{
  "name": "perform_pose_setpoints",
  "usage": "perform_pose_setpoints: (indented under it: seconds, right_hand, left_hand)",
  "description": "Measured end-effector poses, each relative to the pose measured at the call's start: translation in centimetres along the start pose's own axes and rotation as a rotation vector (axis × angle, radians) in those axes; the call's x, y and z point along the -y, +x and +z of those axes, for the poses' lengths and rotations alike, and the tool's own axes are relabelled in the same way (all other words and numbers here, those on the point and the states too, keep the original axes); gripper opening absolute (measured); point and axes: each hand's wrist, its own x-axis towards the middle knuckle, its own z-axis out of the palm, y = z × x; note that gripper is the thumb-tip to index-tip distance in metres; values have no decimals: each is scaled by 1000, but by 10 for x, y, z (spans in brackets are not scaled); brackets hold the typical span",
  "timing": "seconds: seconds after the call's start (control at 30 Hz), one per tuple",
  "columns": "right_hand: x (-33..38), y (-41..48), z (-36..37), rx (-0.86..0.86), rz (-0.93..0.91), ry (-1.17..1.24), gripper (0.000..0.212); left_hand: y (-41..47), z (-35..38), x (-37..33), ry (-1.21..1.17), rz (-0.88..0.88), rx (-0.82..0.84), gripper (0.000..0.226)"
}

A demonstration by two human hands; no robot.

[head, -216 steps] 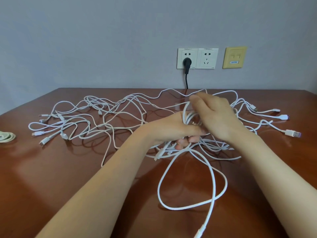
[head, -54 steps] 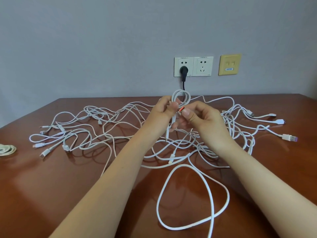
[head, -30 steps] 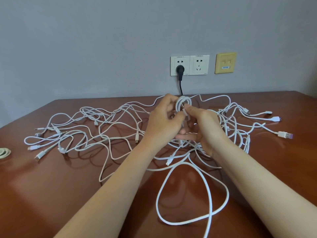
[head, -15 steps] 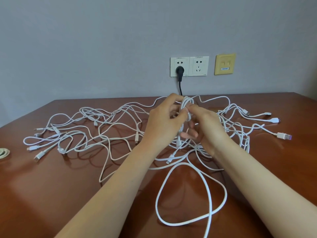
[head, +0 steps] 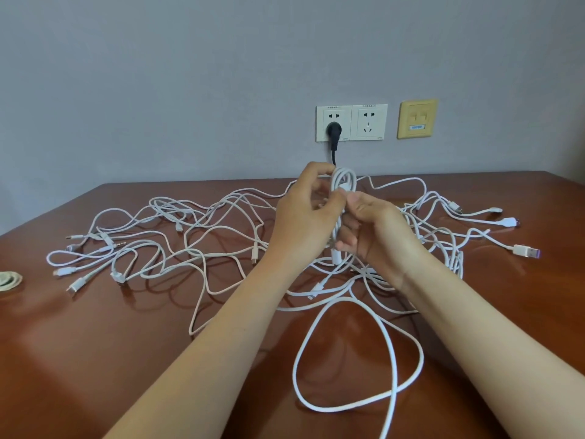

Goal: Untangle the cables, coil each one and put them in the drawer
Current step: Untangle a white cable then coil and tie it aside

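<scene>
Left hand [head: 305, 218] and right hand [head: 378, 234], raised above the middle of the bench [head: 95, 359], both grasp a small upright coil [head: 343, 180] of white cable: left fingers curl round its left side, right fingers pinch its lower strands. Tangled cables [head: 190, 242] spread left and right on the bench; a large loop [head: 357, 403] lies nearer. A second, wound cable [head: 9, 280] rests at the left edge.

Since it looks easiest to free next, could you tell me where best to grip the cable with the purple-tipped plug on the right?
Probably by the plug itself, coming from the right: its blocky body lies flat on the table, tip pointing away from the tangle, with nothing crossing it.
</scene>
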Motion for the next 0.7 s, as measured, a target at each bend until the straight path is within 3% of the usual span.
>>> perform_pose_setpoints:
  seconds: [0.2, 0.37, 0.47, 0.7]
  right_hand:
    - [4, -1, -4, -55, 37, -219, 18]
    - [0, -2, 1, -212, -88, -422, 16]
    - [2, -3, 1, -312, -150, -432, 30]
    - [6, -3, -4, -331, -232, -406, 28]
  left_hand:
    - [1, 5, 6, 28, -5, 3, 23]
    - [3, 2, 10, 137, 23, -21, 33]
    - [5, 0, 8, 99, 14, 15, 35]
    - [2, 5, 7, 50, 56, 69, 31]
